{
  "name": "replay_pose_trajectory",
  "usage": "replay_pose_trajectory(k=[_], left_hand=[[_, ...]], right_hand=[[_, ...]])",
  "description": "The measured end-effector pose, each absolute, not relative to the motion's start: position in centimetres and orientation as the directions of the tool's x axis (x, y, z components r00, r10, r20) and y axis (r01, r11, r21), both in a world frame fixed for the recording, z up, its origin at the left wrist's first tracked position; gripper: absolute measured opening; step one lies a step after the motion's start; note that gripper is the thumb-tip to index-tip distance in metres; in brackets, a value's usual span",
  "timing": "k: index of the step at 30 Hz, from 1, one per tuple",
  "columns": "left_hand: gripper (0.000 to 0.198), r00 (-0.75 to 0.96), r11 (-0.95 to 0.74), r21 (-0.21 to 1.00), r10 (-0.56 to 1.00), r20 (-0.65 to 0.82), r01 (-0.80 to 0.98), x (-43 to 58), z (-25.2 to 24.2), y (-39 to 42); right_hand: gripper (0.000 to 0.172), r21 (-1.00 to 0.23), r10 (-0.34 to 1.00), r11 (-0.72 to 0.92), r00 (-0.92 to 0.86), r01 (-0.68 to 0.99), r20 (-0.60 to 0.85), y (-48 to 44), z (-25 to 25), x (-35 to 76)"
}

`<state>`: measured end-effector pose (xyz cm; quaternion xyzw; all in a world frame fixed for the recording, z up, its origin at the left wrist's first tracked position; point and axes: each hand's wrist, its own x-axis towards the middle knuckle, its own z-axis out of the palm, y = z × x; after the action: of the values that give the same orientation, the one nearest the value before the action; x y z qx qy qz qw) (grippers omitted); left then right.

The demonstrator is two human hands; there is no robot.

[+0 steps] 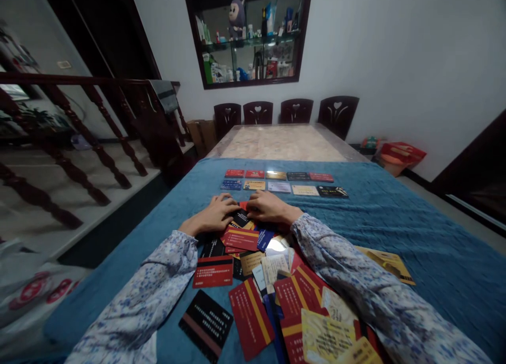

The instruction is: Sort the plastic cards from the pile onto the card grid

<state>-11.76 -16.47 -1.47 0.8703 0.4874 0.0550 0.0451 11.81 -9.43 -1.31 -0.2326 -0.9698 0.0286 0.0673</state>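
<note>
One card pile (242, 239): left hand (216, 213) and right hand (269, 206) at its 12 o'clock edge.
Fingers (230, 208): curled; cannot tell whether clamped.
Card rows (255, 185): 1 o'clock from hands.
Handling: slide overlapping cards (291, 295) apart singly.

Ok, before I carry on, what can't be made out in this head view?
All in the head view:
- Right hand: its curled fingers hide whether it pinches a card.
- Loose card pile: upper cards cover the lower ones.
- Gold card at right: partly hidden behind the right sleeve.
- Yellowish card at bottom: cut off by the picture's bottom edge.
- Two card rows: lettering too small to read.
</note>
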Motion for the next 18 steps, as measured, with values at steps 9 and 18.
replay_pose_trajectory(k=[9,18], left_hand=[[0.042,0.465,-0.457,0.171,0.885,-0.008,0.873,-11.64,-0.73,-16.83],[0.041,0.475,-0.458,0.227,0.88,-0.023,0.859,-12.19,-0.57,-16.79]], right_hand=[[0.043,-0.127,0.426,0.902,-0.899,0.413,0.101,-10.09,-1.45,11.79],[0.036,-0.106,0.388,0.92,-0.913,0.377,0.124,-10.16,-1.9,11.3]])
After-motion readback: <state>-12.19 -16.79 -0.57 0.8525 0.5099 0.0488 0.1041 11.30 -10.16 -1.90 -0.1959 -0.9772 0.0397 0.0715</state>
